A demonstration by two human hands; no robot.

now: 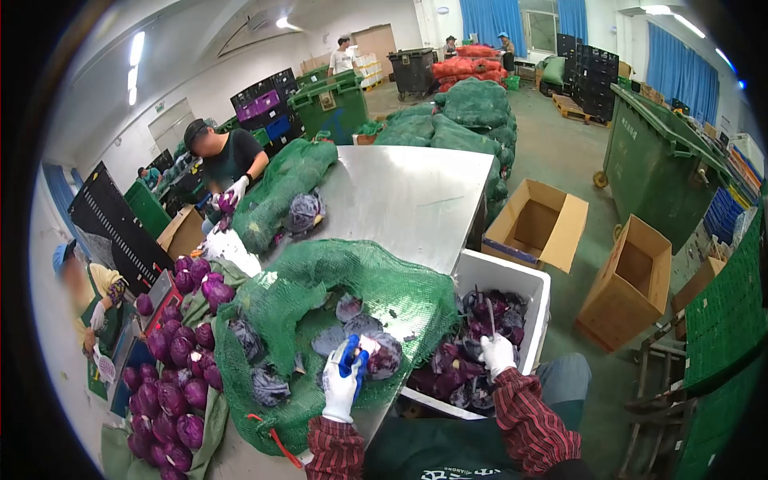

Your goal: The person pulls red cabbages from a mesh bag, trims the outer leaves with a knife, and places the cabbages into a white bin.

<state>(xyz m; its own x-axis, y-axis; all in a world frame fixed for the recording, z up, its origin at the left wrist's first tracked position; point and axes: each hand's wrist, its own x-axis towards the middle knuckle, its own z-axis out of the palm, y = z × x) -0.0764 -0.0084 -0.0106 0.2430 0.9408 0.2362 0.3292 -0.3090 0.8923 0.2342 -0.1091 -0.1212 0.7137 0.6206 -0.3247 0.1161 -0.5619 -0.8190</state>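
My left hand (344, 378), in a white and blue glove, has its fingers closed on the near side of a red cabbage (386, 357). This cabbage rests at the open mouth of a green mesh sack (384, 280) on the metal table. Loose dark outer leaves (328, 342) and more cabbages, such as one (270, 387) to the left, lie in the sack. In a white glove, my right hand (498, 354) grips a knife (490, 314) with its blade pointing up. It is above a white foam box (541, 308) holding purple leaves (452, 364).
Peeled purple cabbages (172, 352) are piled at the left. Another full mesh sack (284, 188) lies farther along the metal table (408, 188), beside a person (232, 156) in a cap. Cardboard boxes (628, 284) and a green wheeled bin (660, 168) stand on the right.
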